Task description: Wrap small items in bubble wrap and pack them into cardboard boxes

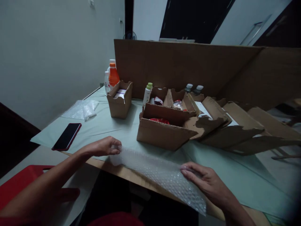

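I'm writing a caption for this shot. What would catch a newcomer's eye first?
Two hands at the table's near edge: the left hand pinches a corner of a bubble wrap sheet while the right hand presses it flat. Behind it sits an open cardboard box; an orange bottle stands far left.

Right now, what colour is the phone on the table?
The phone is black with a red edge, seen from the head camera.

Under my fingers (188, 171) the bubble wrap (162, 175) is clear, dimpled plastic with a dull sheen, spread on the worktop's (105, 125) smooth, matt pale-green covering, while behind the wrap the boxes (164, 131) are rough matt brown cardboard and left of it the phone (67, 136) shows glossy black glass.
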{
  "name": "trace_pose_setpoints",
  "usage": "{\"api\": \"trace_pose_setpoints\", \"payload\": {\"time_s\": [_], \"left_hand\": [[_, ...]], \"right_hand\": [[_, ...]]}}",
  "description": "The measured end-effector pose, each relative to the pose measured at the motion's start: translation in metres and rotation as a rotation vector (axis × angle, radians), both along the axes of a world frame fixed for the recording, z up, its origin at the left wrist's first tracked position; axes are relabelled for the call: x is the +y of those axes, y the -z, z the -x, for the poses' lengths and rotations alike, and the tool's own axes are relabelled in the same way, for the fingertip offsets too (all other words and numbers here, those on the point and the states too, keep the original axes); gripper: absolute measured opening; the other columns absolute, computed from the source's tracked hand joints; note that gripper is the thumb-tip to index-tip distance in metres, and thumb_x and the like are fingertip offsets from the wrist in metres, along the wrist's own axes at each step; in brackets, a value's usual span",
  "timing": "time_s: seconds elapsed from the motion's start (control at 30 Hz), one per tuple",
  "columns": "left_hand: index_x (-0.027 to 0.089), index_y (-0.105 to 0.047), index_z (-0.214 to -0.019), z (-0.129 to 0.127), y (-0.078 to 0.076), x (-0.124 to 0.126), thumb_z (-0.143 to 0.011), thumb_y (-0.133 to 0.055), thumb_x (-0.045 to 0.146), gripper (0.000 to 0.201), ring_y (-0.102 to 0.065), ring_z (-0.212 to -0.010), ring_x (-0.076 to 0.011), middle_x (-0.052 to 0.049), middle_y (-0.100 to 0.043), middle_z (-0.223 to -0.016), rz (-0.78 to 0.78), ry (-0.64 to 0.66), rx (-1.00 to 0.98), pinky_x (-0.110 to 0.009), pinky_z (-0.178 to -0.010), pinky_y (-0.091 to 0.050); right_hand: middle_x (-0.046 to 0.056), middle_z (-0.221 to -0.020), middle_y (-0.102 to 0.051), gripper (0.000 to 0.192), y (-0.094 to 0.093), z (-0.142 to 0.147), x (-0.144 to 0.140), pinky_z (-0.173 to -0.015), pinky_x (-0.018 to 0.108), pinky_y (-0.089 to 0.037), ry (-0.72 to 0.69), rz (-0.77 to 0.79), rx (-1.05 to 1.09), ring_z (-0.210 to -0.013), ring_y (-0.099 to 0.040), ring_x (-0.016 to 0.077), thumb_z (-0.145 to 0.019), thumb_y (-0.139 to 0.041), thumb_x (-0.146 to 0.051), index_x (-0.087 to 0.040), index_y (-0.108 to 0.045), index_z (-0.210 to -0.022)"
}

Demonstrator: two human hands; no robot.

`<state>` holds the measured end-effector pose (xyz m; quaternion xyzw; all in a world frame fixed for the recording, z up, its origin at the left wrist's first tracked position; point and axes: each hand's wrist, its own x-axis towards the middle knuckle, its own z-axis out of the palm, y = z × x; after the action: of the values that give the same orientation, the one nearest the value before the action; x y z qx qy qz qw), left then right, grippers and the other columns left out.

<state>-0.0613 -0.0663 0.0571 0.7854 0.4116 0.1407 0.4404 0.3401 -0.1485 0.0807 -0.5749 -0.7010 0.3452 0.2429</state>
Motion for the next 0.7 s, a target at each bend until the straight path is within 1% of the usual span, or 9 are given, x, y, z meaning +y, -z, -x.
{"api": "trace_pose_setpoints", "payload": {"time_s": [0.07, 0.13, 0.23, 0.33, 0.4, 0.47, 0.53, 0.6, 0.7], "left_hand": [[0.02, -0.074, -0.079, 0.012, -0.001, 0.006, -0.077, -0.069, 0.036, 0.017, -0.063, -0.066, -0.0177, -0.001, -0.072, -0.073, 0.05, -0.025, -0.002, -0.023, -0.062, -0.045], [0.02, -0.075, -0.083, 0.018, 0.004, 0.015, -0.071, -0.072, 0.038, 0.021, -0.064, -0.066, -0.0192, -0.001, -0.071, -0.071, -0.005, -0.097, 0.074, -0.024, -0.062, -0.047], [0.02, -0.074, -0.1, 0.021, 0.02, 0.025, -0.063, -0.073, 0.026, 0.037, -0.066, -0.077, -0.0261, -0.004, -0.072, -0.075, -0.163, -0.261, 0.212, -0.035, -0.077, -0.051], [0.016, -0.067, -0.121, 0.022, 0.033, 0.021, -0.065, -0.07, 0.019, 0.056, -0.058, -0.115, -0.0411, -0.018, -0.071, -0.111, -0.293, -0.397, 0.281, -0.056, -0.103, -0.038], [0.014, -0.06, -0.133, 0.016, 0.039, 0.009, -0.072, -0.069, 0.023, 0.063, -0.039, -0.138, -0.0461, -0.025, -0.054, -0.141, -0.429, -0.436, 0.299, -0.062, -0.113, -0.024], [0.015, -0.05, -0.143, 0.001, 0.043, -0.009, -0.081, -0.068, 0.032, 0.067, -0.023, -0.149, -0.0434, -0.023, -0.035, -0.158, -0.611, -0.364, 0.278, -0.06, -0.119, -0.015], [0.019, -0.041, -0.15, -0.022, 0.051, -0.025, -0.086, -0.066, 0.039, 0.071, -0.016, -0.154, -0.0378, -0.018, -0.025, -0.165, -0.749, -0.158, 0.215, -0.056, -0.123, -0.01], [0.02, -0.032, -0.155, -0.045, 0.062, -0.037, -0.089, -0.064, 0.043, 0.078, -0.016, -0.155, -0.0333, -0.016, -0.024, -0.166, -0.752, 0.062, 0.158, -0.051, -0.125, -0.008], [0.015, -0.025, -0.157, -0.059, 0.08, -0.041, -0.092, -0.059, 0.051, 0.082, -0.019, -0.154, -0.0324, -0.019, -0.028, -0.164, -0.658, 0.145, 0.208, -0.05, -0.125, -0.008]], "right_hand": [[0.004, -0.075, -0.073, 0.039, 0.009, 0.008, 0.016, -0.067, 0.031, -0.052, -0.003, -0.015, 0.006, -0.072, -0.066, 0.0215, -0.083, -0.057, -0.057, -0.021, -0.073, -0.077], [0.004, -0.075, -0.073, 0.037, 0.026, 0.018, 0.036, -0.067, 0.032, -0.051, -0.004, -0.04, -0.044, -0.072, -0.066, 0.0214, -0.082, -0.055, -0.053, -0.02, -0.072, -0.076], [0.008, -0.078, -0.075, 0.033, 0.055, 0.025, 0.057, -0.069, 0.035, -0.052, 0.079, -0.087, -0.161, -0.073, -0.068, 0.0245, -0.077, -0.056, -0.047, -0.019, -0.073, -0.081], [0.016, -0.101, -0.075, 0.043, 0.074, 0.016, 0.054, -0.083, 0.047, -0.05, 0.237, -0.181, -0.261, -0.092, -0.069, 0.0333, -0.076, -0.055, -0.046, -0.015, -0.073, -0.1], [0.018, -0.109, -0.073, 0.046, 0.078, 0.011, 0.041, -0.09, 0.053, -0.046, 0.346, -0.331, -0.362, -0.101, -0.066, 0.0362, -0.081, -0.052, -0.048, -0.014, -0.071, -0.106], [0.016, -0.111, -0.073, 0.041, 0.078, 0.019, 0.028, -0.091, 0.051, -0.046, 0.373, -0.502, -0.445, -0.103, -0.066, 0.0342, -0.089, -0.049, -0.046, -0.016, -0.071, -0.108], [0.014, -0.118, -0.072, 0.036, 0.079, 0.045, 0.021, -0.092, 0.047, -0.047, 0.247, -0.601, -0.466, -0.11, -0.064, 0.0309, -0.095, -0.046, -0.037, -0.018, -0.068, -0.116], [0.012, -0.133, -0.066, 0.037, 0.086, 0.084, 0.021, -0.099, 0.046, -0.045, 0.021, -0.611, -0.451, -0.122, -0.059, 0.0288, -0.097, -0.044, -0.026, -0.019, -0.064, -0.127], [0.012, -0.148, -0.054, 0.049, 0.105, 0.132, 0.028, -0.106, 0.047, -0.042, -0.215, -0.535, -0.455, -0.136, -0.048, 0.0284, -0.094, -0.045, -0.019, -0.018, -0.052, -0.142]]}}
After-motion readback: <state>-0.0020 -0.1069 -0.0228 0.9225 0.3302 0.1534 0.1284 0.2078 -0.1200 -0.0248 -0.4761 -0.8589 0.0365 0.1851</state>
